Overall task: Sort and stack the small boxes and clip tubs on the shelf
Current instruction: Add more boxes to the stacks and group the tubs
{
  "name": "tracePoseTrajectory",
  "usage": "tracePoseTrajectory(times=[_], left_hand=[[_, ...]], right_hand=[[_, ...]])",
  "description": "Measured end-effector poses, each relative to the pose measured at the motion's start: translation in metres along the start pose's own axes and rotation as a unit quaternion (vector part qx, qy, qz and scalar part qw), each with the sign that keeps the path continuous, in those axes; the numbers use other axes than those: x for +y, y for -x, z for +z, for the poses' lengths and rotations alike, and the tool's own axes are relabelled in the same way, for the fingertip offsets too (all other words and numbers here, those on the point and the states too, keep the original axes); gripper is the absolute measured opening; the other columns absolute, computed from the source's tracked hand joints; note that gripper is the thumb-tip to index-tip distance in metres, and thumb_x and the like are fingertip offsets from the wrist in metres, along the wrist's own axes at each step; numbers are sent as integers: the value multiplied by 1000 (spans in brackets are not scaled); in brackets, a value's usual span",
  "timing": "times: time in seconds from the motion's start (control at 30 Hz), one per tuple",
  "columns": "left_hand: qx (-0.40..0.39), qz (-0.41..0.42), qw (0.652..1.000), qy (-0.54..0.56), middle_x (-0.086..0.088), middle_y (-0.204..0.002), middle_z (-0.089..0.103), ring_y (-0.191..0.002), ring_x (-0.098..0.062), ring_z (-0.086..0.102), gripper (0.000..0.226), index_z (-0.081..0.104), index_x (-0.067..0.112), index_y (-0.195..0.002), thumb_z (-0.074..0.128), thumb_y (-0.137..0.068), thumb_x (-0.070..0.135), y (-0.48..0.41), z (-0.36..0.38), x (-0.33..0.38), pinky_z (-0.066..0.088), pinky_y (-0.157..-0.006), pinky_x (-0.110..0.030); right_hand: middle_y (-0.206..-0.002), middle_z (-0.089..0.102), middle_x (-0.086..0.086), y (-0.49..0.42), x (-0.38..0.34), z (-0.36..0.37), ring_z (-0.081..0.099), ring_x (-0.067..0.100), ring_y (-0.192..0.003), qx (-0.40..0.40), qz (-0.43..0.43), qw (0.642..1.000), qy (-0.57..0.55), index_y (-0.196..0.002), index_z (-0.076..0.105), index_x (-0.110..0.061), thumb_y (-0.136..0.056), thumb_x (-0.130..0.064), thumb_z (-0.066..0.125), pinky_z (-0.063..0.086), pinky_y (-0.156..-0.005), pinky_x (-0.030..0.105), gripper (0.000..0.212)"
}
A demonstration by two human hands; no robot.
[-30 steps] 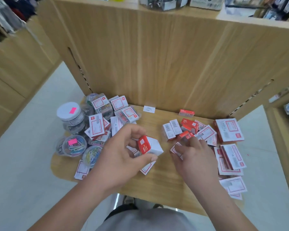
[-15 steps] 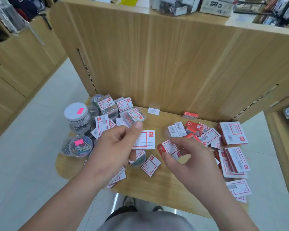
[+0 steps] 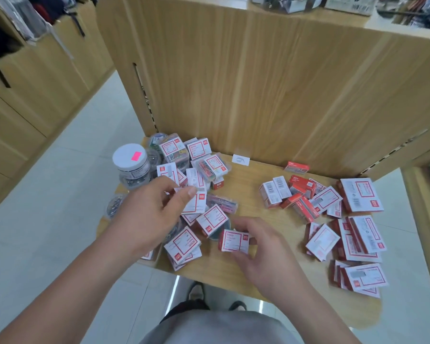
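The person is working through the sorting step, and little is looking stacked so far. The left hand [image 3: 147, 214] is pinching a small white cardboard box with a red-framed label [image 3: 195, 202] between thumb and forefinger, the other fingers curling loosely behind it, above the heap at nine o'clock on the pale wooden shelf board [image 3: 253, 189]. The right hand [image 3: 266, 254] is gripping a second small white-and-red box [image 3: 233, 240] near six o'clock, thumb on one side and curled fingers on the other. I cannot tell whether that box is resting on the board or lifted.

Around the left hand, boxes are lying jumbled among clear tubs of clips, with a round clear plastic tub with a white lid and pink sticker [image 3: 130, 165] standing at ten o'clock. A looser spread of red and white boxes [image 3: 308, 199] is lying at three o'clock. The next move is probably calling for matching each held box to its own kind and setting it down square.

The upright wooden back panel [image 3: 258, 95] is closing off twelve o'clock. The front lip is lying open, with boxes sitting close to it at seven and four o'clock, so a careless sweep could be tipping them off. A bare strip is running down the middle from twelve to six, offering room for stacking.
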State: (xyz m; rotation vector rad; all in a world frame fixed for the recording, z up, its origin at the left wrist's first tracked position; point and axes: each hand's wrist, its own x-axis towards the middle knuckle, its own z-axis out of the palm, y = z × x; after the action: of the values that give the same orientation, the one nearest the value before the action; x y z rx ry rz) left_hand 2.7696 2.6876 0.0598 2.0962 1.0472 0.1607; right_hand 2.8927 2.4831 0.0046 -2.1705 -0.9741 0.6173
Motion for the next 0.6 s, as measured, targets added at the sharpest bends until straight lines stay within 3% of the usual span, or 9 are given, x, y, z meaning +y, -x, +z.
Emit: tracePoseTrajectory(times=[0.17,0.27,0.37,0.5,0.6], left_hand=[[-50,79,988,-126,6,-67,63,-69,-13,61,38,56,31,-96,46,-94,68,-9,23,14,40,-55,-32],[-27,109,973,-202,2,-74,62,-75,-24,61,46,56,25,-92,40,-97,68,-14,38,16,45,-58,-35],[10,130,950,-285,1,-72,58,-76,-29,64,48,58,26,-87,38,-99,67,-13,40,15,41,-55,-33],[48,206,944,-252,6,-86,62,-84,-24,63,32,61,28,-93,46,-99,55,-13,42,13,39,-56,-33],[69,270,927,-250,6,-93,58,-93,-21,60,25,65,24,-98,51,-98,44,-14,47,10,35,-53,-30]], right_hand=[[-120,48,-32,-3,2,2,58,0,-111,16,-3,999,-31,-138,52,-42,-79,-13,80,51,-98,25,72],[-108,59,-26,-3,6,-4,64,9,-103,36,34,999,7,-129,61,-38,-82,-27,79,55,-89,34,51],[-112,69,-17,-1,9,-6,64,11,-105,26,30,999,35,-126,64,-35,-85,-40,70,56,-87,39,42],[-125,64,-20,1,9,-1,58,5,-115,25,30,999,33,-138,55,-37,-81,-52,68,52,-95,33,61],[-122,62,-17,1,4,5,57,7,-113,47,38,998,24,-137,56,-35,-78,-47,76,51,-92,30,64]])
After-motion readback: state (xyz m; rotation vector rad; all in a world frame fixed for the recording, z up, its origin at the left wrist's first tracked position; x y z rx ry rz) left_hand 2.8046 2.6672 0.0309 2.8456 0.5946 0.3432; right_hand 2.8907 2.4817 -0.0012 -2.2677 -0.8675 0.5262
